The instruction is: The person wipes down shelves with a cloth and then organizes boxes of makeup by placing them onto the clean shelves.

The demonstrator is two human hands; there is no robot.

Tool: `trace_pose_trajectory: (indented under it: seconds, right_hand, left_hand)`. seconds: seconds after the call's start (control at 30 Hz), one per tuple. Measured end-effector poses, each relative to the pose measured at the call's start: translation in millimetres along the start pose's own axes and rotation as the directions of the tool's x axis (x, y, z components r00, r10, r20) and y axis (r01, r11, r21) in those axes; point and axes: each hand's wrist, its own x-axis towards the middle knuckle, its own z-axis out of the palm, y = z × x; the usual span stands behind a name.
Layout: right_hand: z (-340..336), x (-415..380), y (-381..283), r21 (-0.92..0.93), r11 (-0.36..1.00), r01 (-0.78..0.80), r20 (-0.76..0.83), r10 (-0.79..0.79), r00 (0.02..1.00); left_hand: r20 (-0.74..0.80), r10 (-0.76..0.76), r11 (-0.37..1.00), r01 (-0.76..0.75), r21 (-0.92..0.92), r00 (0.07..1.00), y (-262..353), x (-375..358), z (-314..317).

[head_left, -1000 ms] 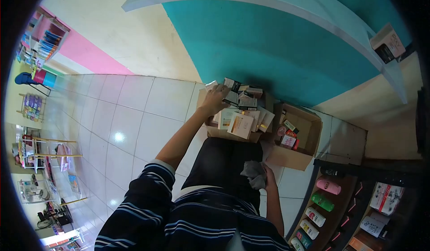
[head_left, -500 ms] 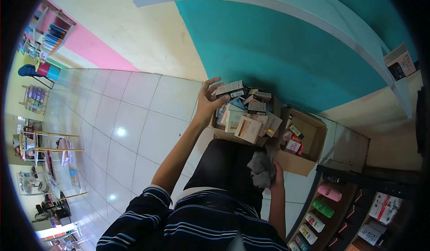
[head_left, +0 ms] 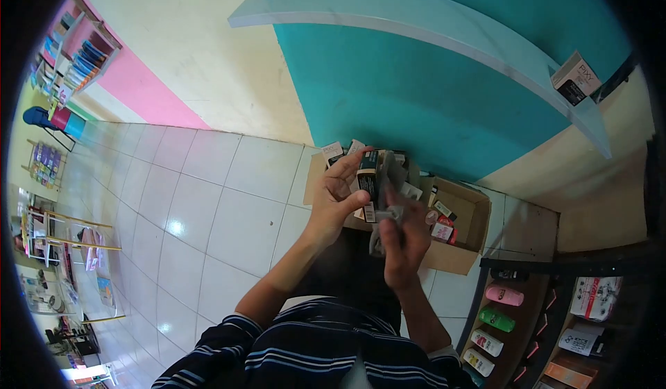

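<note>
My left hand [head_left: 334,205] grips a small black product box [head_left: 368,172] between thumb and fingers, above a carton of small boxes. In my right hand [head_left: 404,240], a grey cloth [head_left: 393,181] is bunched and lies along the right side of the black box; this hand is slightly blurred by motion. Behind and below both hands, the open cardboard carton [head_left: 318,181] is packed with small product boxes [head_left: 333,151], many of them hidden by my hands. To its right stands a second cardboard carton [head_left: 479,215] with a few small packages [head_left: 442,231] inside.
A white curved shelf [head_left: 409,18] juts from the teal wall above, with a PIXY box [head_left: 576,80] at its right end. At the lower right, a dark rack [head_left: 510,319] holds several bottles [head_left: 497,319]. White floor tiles [head_left: 201,201] stretch left towards display stands [head_left: 69,240].
My right hand has come up from my lap with the grey cloth to the box in my left hand. My left hand has moved down and turned the box upright. The view has shifted a little.
</note>
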Motion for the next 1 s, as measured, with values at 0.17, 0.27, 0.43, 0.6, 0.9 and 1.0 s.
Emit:
trace_pose_trajectory:
  seconds: [0.17,0.27,0.43,0.6,0.9,1.0]
  right_hand:
    - [-9.2,0.7,13.3,0.393,0.869,-0.3,0.067,0.298,0.952]
    - [-11.6,0.3,9.0,0.675,0.603,-0.425,0.153,0.449,0.88]
    - [-4.4,-16.1,9.3,0.211,0.977,-0.041,-0.155,0.074,0.985]
    - [-48.8,-34.1,19.9,0.439,0.881,-0.175,-0.299,0.328,0.896]
    - [-195.4,104.4,-55.7,-0.562,0.827,-0.02,-0.386,-0.24,0.89]
    - [-202.4,140.8,-39.5,-0.683,0.728,0.052,-0.352,-0.391,0.85]
  left_hand:
    - [0.009,0.06,0.994,-0.061,0.09,0.998,-1.2,-9.4,24.8]
    - [-0.074,0.03,0.983,-0.016,0.181,0.997,0.6,-7.4,28.0]
    - [-0.251,0.13,0.926,-0.026,0.377,0.959,-9.2,-7.6,39.3]
    - [-0.106,0.111,0.974,-0.086,0.211,0.988,39.0,17.7,75.8]
    - [0.354,0.145,0.904,-0.269,0.332,0.924,91.4,197.1,201.0]
    - [0.405,0.109,0.933,-0.234,0.273,0.908,59.1,249.3,219.8]
